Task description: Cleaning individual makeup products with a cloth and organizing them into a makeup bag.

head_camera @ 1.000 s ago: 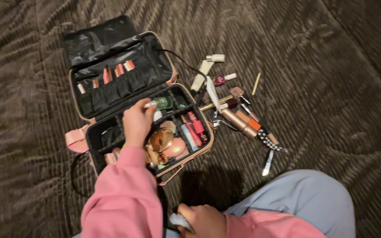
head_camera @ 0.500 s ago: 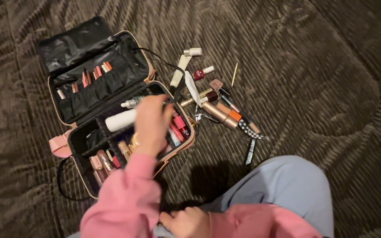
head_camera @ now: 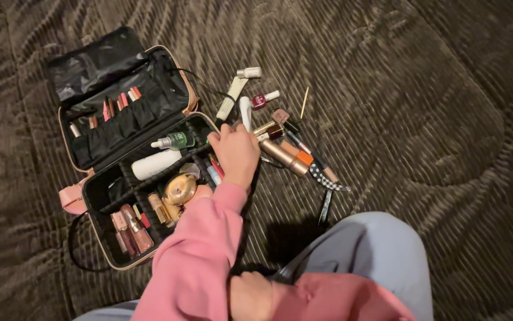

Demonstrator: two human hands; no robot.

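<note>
Over the right rim of the open makeup case (head_camera: 93, 209) I see my left hand (head_camera: 235, 151), fingers curled down at the case's 2 o'clock corner; whether they grasp anything I cannot tell. Just at the hand's 12 o'clock lies a white tube (head_camera: 245, 113), near a red nail-polish bottle (head_camera: 260, 100). At its 3 o'clock lies a gold tube (head_camera: 282, 157), close by. Inside the case, at the hand's 9 o'clock, sit a green dropper bottle (head_camera: 175, 141) and a white bottle (head_camera: 155, 164); a gold compact (head_camera: 180, 189) sits toward 8 o'clock. My right hand (head_camera: 250, 296) rests clenched low by my lap, its contents hidden.
</note>
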